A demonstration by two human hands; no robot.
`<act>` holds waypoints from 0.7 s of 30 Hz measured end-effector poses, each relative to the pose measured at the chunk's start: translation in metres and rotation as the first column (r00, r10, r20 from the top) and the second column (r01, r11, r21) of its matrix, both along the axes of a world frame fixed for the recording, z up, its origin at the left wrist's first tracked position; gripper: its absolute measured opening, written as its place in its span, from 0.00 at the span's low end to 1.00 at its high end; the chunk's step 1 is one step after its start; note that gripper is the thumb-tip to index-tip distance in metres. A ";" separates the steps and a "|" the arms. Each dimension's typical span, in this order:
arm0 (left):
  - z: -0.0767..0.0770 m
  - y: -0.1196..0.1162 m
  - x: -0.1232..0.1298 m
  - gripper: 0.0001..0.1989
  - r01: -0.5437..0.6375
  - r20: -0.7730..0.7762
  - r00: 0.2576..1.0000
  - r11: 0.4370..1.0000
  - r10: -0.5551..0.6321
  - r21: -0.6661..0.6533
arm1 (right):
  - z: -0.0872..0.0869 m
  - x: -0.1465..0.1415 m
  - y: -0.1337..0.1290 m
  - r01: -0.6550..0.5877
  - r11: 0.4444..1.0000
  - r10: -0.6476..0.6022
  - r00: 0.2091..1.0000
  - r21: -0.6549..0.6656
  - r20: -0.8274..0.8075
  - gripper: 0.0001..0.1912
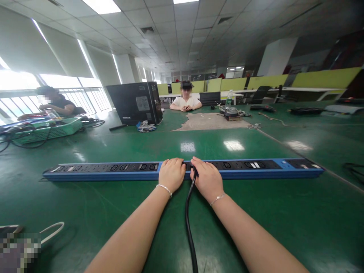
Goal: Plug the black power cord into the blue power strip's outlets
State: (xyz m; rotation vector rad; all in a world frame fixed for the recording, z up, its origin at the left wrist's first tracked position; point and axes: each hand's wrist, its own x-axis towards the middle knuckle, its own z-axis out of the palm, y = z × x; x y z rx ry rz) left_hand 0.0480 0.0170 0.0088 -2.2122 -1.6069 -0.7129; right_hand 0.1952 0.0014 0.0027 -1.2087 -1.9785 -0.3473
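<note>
Power strip [247, 174]: lies crosswise on the green table [113, 216], long and narrow, straight-edged, in front of the person, its two ends well apart from the hands.
Room around the strip: green tabletop runs along its near side to the forearms and along its far side toward the computer case [133, 104]; a pale seam [273, 138] slants past the strip's right end.
Left hand [172, 174]: fingers bent over the strip just left of its middle, palm down; how firmly they grip cannot be told.
Right hand [209, 178]: thumb and fingers closed around the upper end of the black cord [187, 212], against the strip; whether that end sits in a socket is hidden.
Cord: smooth, round, thick, curving down between the forearms to the bottom edge.
Surfaces: blue casing with a black socket face; glossy tabletop mirroring the lamps; ragged-edged tan patch [196, 122] beyond.
Far side: boxy black case with a crumpled glove [145, 126] just before it; clear bottle [229, 98]; seated person in white [186, 102].
Left side: green slatted basket [65, 129] with dark cables.
</note>
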 end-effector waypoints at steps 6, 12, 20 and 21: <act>-0.001 0.000 0.001 0.13 0.010 0.048 0.999 1.000 -0.010 0.001 | -0.004 0.002 0.000 0.031 0.999 -0.033 0.998 0.038 0.056 0.18; -0.002 0.001 0.002 0.13 0.005 0.069 0.998 1.000 -0.004 -0.005 | -0.005 0.003 -0.004 0.069 0.997 -0.072 0.993 0.032 0.093 0.18; -0.003 0.001 0.001 0.13 0.003 0.070 0.998 1.000 -0.003 -0.006 | -0.002 0.002 -0.007 0.102 0.995 -0.104 0.989 0.021 0.107 0.18; -0.002 0.001 0.001 0.13 0.004 0.070 0.998 1.000 -0.004 -0.006 | -0.002 0.001 -0.006 0.104 0.994 -0.106 0.989 0.018 0.107 0.18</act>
